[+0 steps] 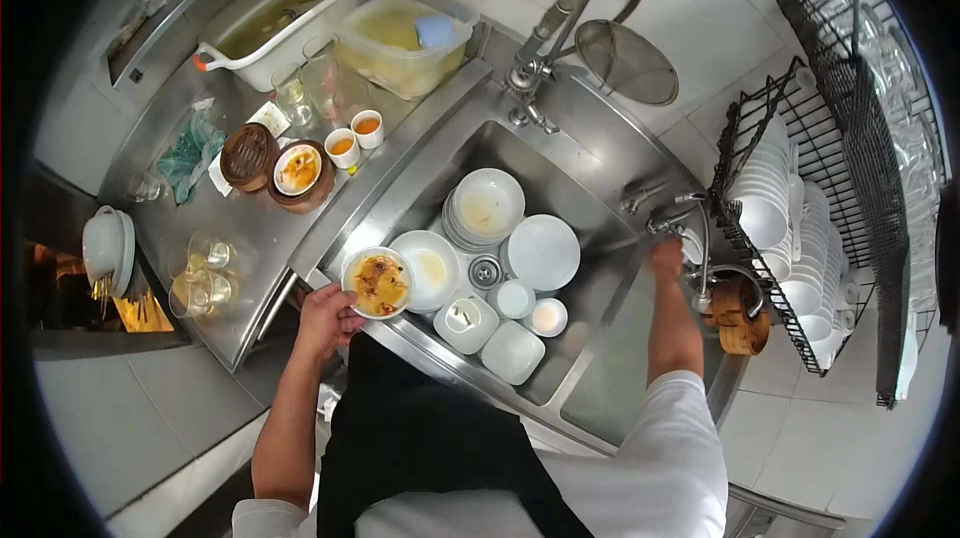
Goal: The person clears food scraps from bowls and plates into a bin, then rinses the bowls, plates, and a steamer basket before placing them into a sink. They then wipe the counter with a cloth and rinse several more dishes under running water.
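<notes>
My left hand is closed on the rim of a small white bowl, which holds yellow-brown food residue, at the sink's left edge. Across the sink, my right hand reaches to the far right corner, beside a small white item and a curved tap. Its fingers are too small and partly hidden to show a grip. Between my hands, the left basin contains a stack of white bowls, a round white bowl, square dishes and small cups around the drain.
Cloudy water fills the right basin. On the left counter stand glasses, a bamboo steamer, sauce cups and tubs of liquid. A spray hose and strainer hang behind; a dish rack is at right.
</notes>
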